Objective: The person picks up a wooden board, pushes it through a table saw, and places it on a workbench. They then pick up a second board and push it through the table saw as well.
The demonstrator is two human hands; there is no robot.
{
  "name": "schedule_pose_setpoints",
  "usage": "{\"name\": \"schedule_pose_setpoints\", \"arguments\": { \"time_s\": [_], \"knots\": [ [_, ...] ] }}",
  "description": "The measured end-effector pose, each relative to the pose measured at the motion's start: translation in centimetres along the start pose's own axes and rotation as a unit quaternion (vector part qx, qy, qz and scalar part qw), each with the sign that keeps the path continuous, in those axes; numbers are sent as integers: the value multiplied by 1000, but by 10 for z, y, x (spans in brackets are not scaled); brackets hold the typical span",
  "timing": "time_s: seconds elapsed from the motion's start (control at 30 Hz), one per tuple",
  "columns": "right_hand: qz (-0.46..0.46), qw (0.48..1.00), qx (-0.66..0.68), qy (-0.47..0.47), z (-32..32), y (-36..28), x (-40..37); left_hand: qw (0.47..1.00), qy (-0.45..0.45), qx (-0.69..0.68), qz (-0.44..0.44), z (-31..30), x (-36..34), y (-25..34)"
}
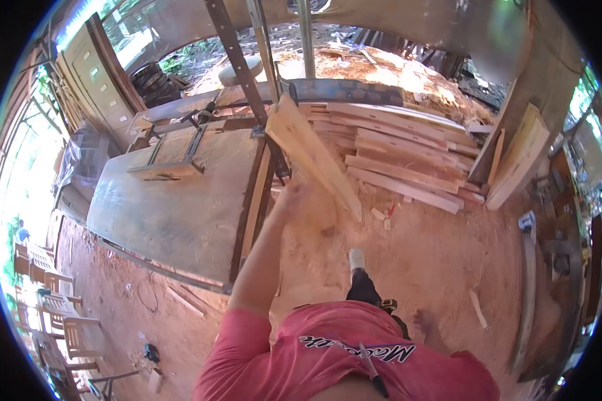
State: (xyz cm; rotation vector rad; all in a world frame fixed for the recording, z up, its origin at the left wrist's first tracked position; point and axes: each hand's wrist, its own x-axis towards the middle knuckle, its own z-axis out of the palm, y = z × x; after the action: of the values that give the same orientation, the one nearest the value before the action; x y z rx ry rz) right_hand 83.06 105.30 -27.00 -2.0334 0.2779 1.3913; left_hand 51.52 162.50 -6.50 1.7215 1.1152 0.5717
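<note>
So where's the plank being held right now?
Head view, centre frame: the plank is tilted, held by the left hand, with the bench on its left and the board stack on its right.

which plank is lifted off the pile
The pale plank at the left hand: it slants up in the air, while the others lie flat in the stack on the ground.

A pink short-sleeved shirt (328,364) with dark, white-edged lettering (354,347) across the front, dark trousers (363,289) and a pale shoe (357,258).
</note>
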Motion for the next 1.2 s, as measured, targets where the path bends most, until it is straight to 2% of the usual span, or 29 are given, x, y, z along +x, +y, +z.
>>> {"name": "schedule_pose_setpoints", "arguments": {
  "time_s": [0.03, 0.1, 0.13, 0.2, 0.23, 0.3, 0.33, 0.4, 0.5, 0.53, 0.6, 0.63, 0.67, 0.7, 0.73, 0.77, 0.8, 0.83, 0.87, 0.9, 0.97, 1.0, 1.07, 1.13, 1.17, 1.2],
  "knots": [
    [23, 998, 34, -44, -23, 9, 49, 999, 38, -11, 12, -4, 28, 24],
    [77, 990, 109, -48, -36, -14, 55, 994, 110, -1, 25, -13, 89, 57],
    [75, 991, 100, -51, -38, -39, 46, 993, 118, -2, 21, -18, 124, 60],
    [29, 990, 134, -35, -45, -88, 39, 935, 246, 229, 110, -24, 192, 53],
    [21, 991, 127, -40, -47, -119, 39, 932, 258, 228, 109, -22, 214, 50],
    [-3, 997, 75, 29, -46, -173, 50, 894, 283, 348, -14, -18, 238, 45],
    [-7, 998, 67, 22, -46, -199, 60, 890, 291, 350, -20, -14, 243, 44],
    [-43, 995, 59, 61, -52, -243, 76, 905, 275, 310, -92, 5, 235, 54],
    [-75, 995, 44, 42, -51, -300, 114, 892, 309, 312, -108, 17, 198, 98],
    [-71, 997, 20, 39, -45, -314, 125, 888, 314, 309, -132, 23, 185, 93],
    [-125, 986, -104, 42, -19, -358, 152, 875, 398, 276, -13, 28, 161, 83],
    [-143, 979, -140, 29, 2, -386, 156, 866, 418, 275, -29, 30, 151, 77],
    [-162, 972, -172, 17, 35, -414, 144, 849, 461, 255, 44, 36, 138, 68],
    [-173, 971, -161, -40, 67, -440, 133, 825, 498, 238, 120, 43, 124, 61],
    [-180, 968, -149, -95, 97, -463, 124, 866, 497, 17, 55, 56, 112, 59],
    [-205, 949, -179, -162, 127, -480, 130, 857, 471, -208, -6, 72, 101, 57],
    [-227, 924, -208, -227, 158, -497, 132, 847, 489, -208, -12, 85, 90, 51],
    [-334, 889, -208, -233, 195, -510, 101, 817, 522, -242, -41, 97, 82, 43],
    [-400, 858, -201, -253, 228, -516, 90, 784, 553, -274, -67, 104, 73, 38],
    [-464, 822, -192, -270, 262, -521, 78, 773, 569, -272, -70, 109, 61, 36],
    [-492, 789, -188, -316, 309, -530, 67, 788, 505, -352, 1, 108, 43, 38],
    [-571, 714, -250, -319, 321, -537, 37, 780, 499, -377, 22, 99, 37, 61],
    [-637, 622, -317, -327, 332, -530, 3, 835, 464, -295, 9, 67, 23, 115],
    [-539, 644, -189, -509, 341, -526, -17, 860, 435, -263, 51, 30, 14, 172],
    [-538, 632, -200, -521, 347, -527, -29, 850, 446, -264, 97, 12, 15, 197],
    [-512, 656, -172, -528, 353, -525, -43, 840, 454, -262, 143, -8, 15, 219]
  ]
}}
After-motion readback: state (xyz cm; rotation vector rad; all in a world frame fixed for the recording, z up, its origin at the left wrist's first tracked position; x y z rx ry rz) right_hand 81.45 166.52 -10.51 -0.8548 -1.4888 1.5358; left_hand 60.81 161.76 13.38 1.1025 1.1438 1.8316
